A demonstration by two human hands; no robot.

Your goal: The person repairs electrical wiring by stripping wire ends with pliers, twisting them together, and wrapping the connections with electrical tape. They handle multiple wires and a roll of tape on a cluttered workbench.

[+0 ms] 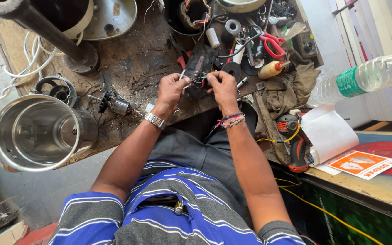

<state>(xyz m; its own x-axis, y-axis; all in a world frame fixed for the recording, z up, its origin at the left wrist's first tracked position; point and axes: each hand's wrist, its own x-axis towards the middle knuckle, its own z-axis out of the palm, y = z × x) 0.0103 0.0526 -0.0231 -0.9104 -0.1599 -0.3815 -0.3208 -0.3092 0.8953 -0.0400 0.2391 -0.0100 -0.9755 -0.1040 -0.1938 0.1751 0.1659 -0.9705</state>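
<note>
At the left of the frame a shiny steel pot lies on its side at the counter edge, with a small motor rotor just right of it. Red-handled scissors sit at upper centre-right, above a yellow glue bottle. A clear plastic water bottle lies at the right; below it are a red and black power drill and an orange leaflet.
</note>
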